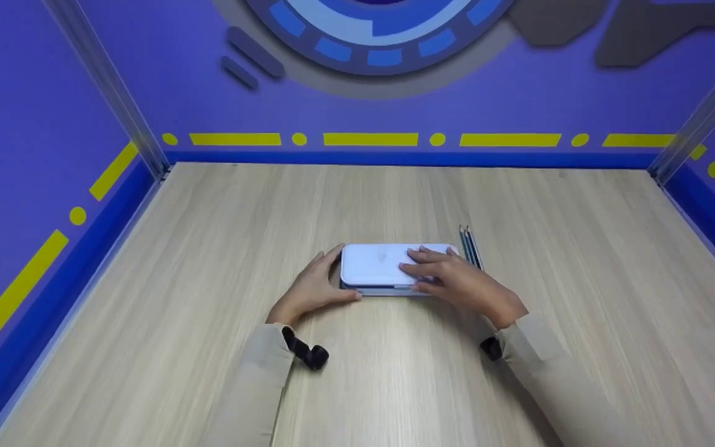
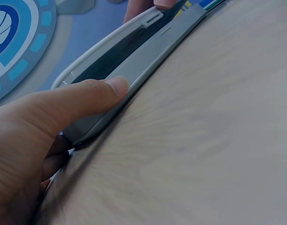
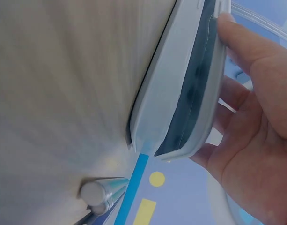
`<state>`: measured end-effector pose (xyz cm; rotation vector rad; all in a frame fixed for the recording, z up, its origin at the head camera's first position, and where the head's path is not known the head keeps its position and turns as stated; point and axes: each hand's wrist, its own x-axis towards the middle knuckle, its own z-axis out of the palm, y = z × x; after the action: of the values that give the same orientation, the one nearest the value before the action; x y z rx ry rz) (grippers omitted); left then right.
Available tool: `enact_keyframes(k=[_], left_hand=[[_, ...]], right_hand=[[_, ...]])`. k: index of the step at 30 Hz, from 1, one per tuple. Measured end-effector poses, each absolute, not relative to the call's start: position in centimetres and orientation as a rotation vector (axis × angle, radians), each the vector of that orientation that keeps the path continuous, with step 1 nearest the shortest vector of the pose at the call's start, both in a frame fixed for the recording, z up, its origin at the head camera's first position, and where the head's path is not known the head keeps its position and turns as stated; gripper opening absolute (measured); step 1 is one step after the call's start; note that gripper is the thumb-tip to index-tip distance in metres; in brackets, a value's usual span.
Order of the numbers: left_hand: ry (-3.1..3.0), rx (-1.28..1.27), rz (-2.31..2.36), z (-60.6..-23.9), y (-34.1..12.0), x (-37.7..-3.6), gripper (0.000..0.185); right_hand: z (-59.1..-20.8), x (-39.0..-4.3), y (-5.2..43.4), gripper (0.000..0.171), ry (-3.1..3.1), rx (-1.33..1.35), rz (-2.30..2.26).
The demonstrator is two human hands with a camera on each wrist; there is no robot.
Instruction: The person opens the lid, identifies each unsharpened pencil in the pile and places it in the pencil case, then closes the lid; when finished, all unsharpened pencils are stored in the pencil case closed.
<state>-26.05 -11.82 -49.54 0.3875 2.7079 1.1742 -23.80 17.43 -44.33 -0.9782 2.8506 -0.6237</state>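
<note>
A white pencil case (image 1: 373,264) lies on the table, its lid slightly raised at the front. Both wrist views show a dark gap between the lid (image 3: 209,93) and the grey-white base (image 2: 148,58). My left hand (image 1: 314,284) grips the case's left end, thumb along the front of the base and fingers round behind. Across the right part of the lid lies my right hand (image 1: 466,282), its fingers spread on top and the thumb at the lid's front edge. The inside of the case is mostly hidden.
Dark pencils (image 1: 469,247) lie side by side just right of the case, partly behind the right hand. The wooden table (image 1: 208,248) ends at purple-blue walls (image 1: 146,74) at the back and sides.
</note>
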Motion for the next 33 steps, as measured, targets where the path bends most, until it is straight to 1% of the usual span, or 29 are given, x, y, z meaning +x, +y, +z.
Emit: enact_keyframes(k=[11,24,33], left_hand=[[2.710,0.389,1.163,-49.47,-11.76,-26.05,0.105],[2.726,0.424,1.154,-49.51,-11.78,-26.15,0.107],[2.721,0.412,1.172,-49.51,-11.85,-26.06,0.106]], right_hand=[[-44.37,-23.49,17.06,0.046,2.878,-1.020,-0.604],[-44.03,-23.17,16.81,0.047,2.878,-0.940,-0.601],[-44.14,-23.19,16.41,0.048,2.897,-0.944,-0.576]])
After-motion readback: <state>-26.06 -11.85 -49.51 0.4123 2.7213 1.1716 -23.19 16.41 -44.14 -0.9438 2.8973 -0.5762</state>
